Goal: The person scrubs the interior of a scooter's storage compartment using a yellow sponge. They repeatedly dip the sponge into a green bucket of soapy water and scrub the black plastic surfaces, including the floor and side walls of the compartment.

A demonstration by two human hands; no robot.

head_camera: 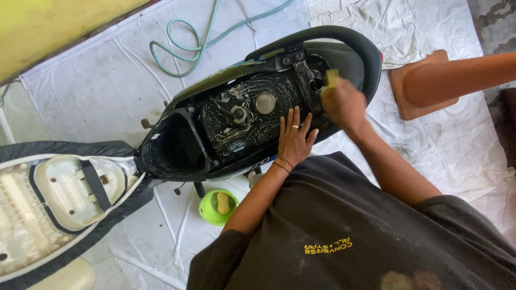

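Seat: a raised scooter seat with a cream plastic underside and black cover edge (pixel 51 201) is seen well to the left of both hands, tipped open and showing no suds.
Bowl: a small lime-green plastic bowl with a tan sponge in it (pixel 218 207) stands on the white ground sheet (pixel 102 86), below and left of the left hand.
Storage well: the dark hollow (pixel 174 145) left of the left hand appears mostly free of lather.
Underseat panel: the black scooter underseat panel (pixel 247 115) is coated in white suds beside the left hand, so soaping is judged largely done there; rinsing is judged still to come.
Left hand: the left hand (pixel 294 138) is laid flat, fingers spread, on the panel edge, gripping nothing.
Right hand: the right hand (pixel 344 104) is closed around a yellow sponge (pixel 331 77), pressed at the rear of the frame.
Hose: a pale green hose (pixel 188 45) lies coiled well above the left hand.
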